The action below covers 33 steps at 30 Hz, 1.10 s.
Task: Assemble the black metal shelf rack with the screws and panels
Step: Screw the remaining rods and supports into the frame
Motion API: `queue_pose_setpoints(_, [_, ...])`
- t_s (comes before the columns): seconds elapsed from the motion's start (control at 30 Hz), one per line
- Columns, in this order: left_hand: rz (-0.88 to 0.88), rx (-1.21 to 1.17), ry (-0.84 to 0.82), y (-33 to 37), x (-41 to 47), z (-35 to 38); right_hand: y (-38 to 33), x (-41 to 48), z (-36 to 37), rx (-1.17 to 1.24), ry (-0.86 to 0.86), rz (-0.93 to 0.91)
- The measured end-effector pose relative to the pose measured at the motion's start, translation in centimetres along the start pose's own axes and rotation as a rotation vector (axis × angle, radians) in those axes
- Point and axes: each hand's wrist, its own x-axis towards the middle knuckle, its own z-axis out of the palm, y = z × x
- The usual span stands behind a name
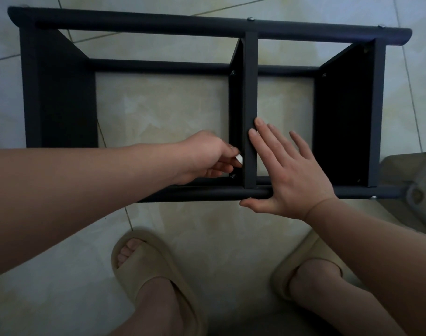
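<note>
The black metal shelf rack [207, 24] lies on its side on the tiled floor, its long tubes running left to right. Three panels stand between the tubes: a left panel [59, 93], a middle panel [250, 98] and a right panel [345, 117]. My left hand [207, 156] reaches inside the frame beside the middle panel and pinches a small pale tool [239, 159] just above a screw [233, 176] near the front tube. My right hand [289, 170] lies flat with straight fingers on the middle panel's edge and the front tube [195, 192].
My two feet in beige slippers [144, 260] [306, 265] stand on the floor just in front of the rack. A grey-green fabric object [413, 190] sits at the right end of the rack. Screw heads show along the back tube [250, 19].
</note>
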Motion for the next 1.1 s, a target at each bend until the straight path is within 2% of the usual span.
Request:
queue_pose_setpoints(0.73, [0.038,0.08,-0.057,-1.0,-0.1,-0.9,0.0,0.0,0.1,0.001,0.01,-0.002])
queue_pose_setpoints(1.1, [0.069,0.261,-0.087,-1.3,-0.9,-1.6,0.0,0.0,0.1,-0.034,0.033,-0.006])
